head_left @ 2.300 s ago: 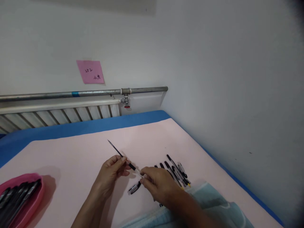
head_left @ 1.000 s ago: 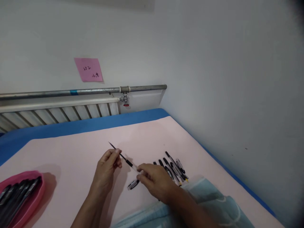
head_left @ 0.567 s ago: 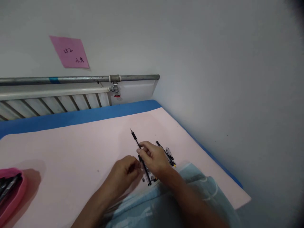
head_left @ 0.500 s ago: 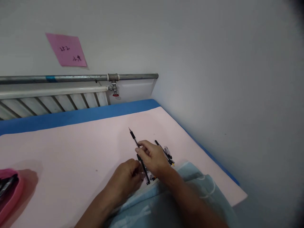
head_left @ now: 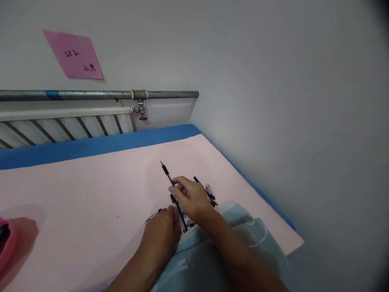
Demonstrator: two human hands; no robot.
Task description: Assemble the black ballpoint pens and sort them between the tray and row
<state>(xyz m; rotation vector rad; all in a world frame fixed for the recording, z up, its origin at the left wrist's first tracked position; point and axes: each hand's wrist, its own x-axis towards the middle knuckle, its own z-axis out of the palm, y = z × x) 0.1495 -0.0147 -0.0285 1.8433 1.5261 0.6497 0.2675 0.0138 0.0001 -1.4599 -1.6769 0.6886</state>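
Note:
My right hand (head_left: 190,196) pinches an uncapped pen (head_left: 165,168) with a clear barrel and black grip, its tip pointing up and away. Left of it, my left hand (head_left: 162,229) is closed, and a short white-and-black piece (head_left: 152,216) sticks out past its knuckles; its kind is unclear. Between the hands a black-ended pen (head_left: 180,213) slants toward me. Small pen parts (head_left: 189,222) show beneath my right wrist, partly hidden. To the right of my right hand lie a black pen (head_left: 204,190) and a white-and-black piece (head_left: 209,190).
Pink sheeting (head_left: 91,194) covers the blue-edged table (head_left: 121,144). A pink container (head_left: 7,247) with dark items stands at the left edge. Light blue cloth (head_left: 243,227) lies below my arms. Behind run a radiator (head_left: 67,127) and pipe (head_left: 97,95); a wall rises at right.
My left hand has turned, and the white-and-black piece now shows beyond its knuckles. The right hand keeps its pinch on the pen. The view has shifted slightly.

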